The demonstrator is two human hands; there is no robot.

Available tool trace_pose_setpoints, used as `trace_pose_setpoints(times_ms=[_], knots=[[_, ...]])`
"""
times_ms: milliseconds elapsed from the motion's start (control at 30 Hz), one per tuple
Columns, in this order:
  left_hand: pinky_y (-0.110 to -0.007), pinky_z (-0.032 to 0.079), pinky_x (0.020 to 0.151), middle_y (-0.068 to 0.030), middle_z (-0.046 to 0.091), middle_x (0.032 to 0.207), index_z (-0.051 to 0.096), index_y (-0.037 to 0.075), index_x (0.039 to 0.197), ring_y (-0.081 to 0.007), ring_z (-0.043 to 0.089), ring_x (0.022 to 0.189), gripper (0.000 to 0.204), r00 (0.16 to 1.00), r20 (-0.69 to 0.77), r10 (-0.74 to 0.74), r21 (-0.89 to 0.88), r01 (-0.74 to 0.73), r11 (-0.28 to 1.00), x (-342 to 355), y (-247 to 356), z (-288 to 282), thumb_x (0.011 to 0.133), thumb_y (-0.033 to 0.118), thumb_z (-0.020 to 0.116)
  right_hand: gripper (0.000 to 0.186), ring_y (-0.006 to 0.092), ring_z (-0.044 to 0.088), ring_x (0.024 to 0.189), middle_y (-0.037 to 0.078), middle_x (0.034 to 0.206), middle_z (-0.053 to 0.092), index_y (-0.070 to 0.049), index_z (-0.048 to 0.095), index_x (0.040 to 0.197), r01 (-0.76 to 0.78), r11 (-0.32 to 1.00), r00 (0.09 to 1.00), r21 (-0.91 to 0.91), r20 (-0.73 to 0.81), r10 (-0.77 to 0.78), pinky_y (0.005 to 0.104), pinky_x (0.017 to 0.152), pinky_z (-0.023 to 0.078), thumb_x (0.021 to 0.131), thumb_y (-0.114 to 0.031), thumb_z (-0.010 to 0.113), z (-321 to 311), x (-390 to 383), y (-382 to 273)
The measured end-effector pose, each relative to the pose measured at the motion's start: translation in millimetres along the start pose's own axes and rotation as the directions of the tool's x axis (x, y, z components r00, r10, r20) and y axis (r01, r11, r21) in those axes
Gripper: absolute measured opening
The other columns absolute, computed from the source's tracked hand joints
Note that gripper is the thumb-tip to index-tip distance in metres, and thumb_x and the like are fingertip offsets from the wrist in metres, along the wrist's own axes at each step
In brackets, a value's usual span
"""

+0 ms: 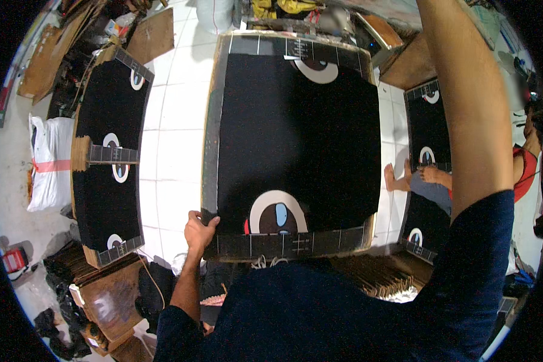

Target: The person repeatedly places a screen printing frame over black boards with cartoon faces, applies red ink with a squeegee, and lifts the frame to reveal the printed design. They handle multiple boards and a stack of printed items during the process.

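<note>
Gripping the near left corner of the big black board (pixel 295 133) with closed fingers, the left hand (pixel 198 230) seems to position it above the white tiled floor (pixel 169 151), while the right arm (pixel 464 102) reaches beyond the board, its fingers unseen, so I cannot tell their state.

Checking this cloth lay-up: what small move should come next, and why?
Probably tug the black fabric leftward with the left hand, which grips its near left corner: a strip of the board shows bare along that side. The right hand is out of view.
</note>
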State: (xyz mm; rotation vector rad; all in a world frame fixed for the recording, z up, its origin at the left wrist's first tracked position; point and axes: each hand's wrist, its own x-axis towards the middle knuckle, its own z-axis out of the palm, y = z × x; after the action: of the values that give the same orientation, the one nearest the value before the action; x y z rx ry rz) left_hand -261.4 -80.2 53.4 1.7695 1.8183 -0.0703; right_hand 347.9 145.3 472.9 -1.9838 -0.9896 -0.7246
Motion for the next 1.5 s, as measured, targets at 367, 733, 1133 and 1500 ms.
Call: trace_pose_setpoints(times_ms=[367, 733, 1133, 1500], knots=[[-0.048, 0.05, 0.095, -0.0229, 0.057, 0.117, 0.056, -0.002, 0.122, -0.0421, 0.059, 0.11, 0.076, 0.973, -0.162, 0.163, 0.117, -0.145, 0.982, 29.5, 9.5, 20.4, 0.072, 0.045, 0.089, 0.024, 0.0418, 0.068, 0.107, 0.015, 0.112, 0.074, -0.019, 0.069, 0.116, -0.066, 0.985, 0.997, 0.161, -0.021, 0.07, 0.0504, 0.089, 0.053, 0.093, -0.023, 0.066, -29.2, -89.9, -1.4], [-0.044, 0.045, 0.097, -0.0093, 0.064, 0.113, 0.06, 0.01, 0.123, -0.0249, 0.058, 0.112, 0.06, 0.935, 0.244, 0.258, -0.867, 0.33, -0.374, 44.8, 355.1, -31.4, 0.098, 0.064, 0.053, 0.021, 0.0341, 0.07, 0.1, 0.013, 0.111, 0.071, -0.01, 0.067, 0.115, 0.03, 0.948, 1.0, 0.318, -0.007, -0.03, 0.0431, 0.081, 0.057, 0.1, -0.024, 0.066, -16.6, -351.4, 79.0], [-0.053, 0.037, 0.112, -0.0224, 0.057, 0.14, 0.046, -0.004, 0.146, -0.0395, 0.052, 0.133, 0.1, 0.718, -0.5, 0.485, -0.093, -0.601, 0.794, 93.1, 243.4, 93.0, 0.076, 0.053, 0.087, 0.031, 0.0398, 0.066, 0.102, 0.016, 0.106, 0.068, -0.008, 0.067, 0.112, 0.141, 0.942, 0.773, 0.305, 0.561, -0.298, 0.0502, 0.085, 0.053, 0.082, -0.002, 0.065, 138.6, -318.9, 148.6], [-0.055, 0.031, 0.121, -0.0249, 0.049, 0.149, 0.037, -0.005, 0.153, -0.0382, 0.043, 0.145, 0.113, 0.739, -0.29, 0.608, 0.104, -0.607, 0.787, 107.2, 239.0, 94.5, 0.067, 0.043, 0.092, 0.041, 0.0408, 0.062, 0.106, 0.016, 0.11, 0.068, -0.002, 0.064, 0.115, 0.369, 0.786, 0.554, 0.496, 0.562, -0.614, 0.0509, 0.09, 0.05, 0.074, 0.003, 0.067, 263.3, -293.7, 151.3]])
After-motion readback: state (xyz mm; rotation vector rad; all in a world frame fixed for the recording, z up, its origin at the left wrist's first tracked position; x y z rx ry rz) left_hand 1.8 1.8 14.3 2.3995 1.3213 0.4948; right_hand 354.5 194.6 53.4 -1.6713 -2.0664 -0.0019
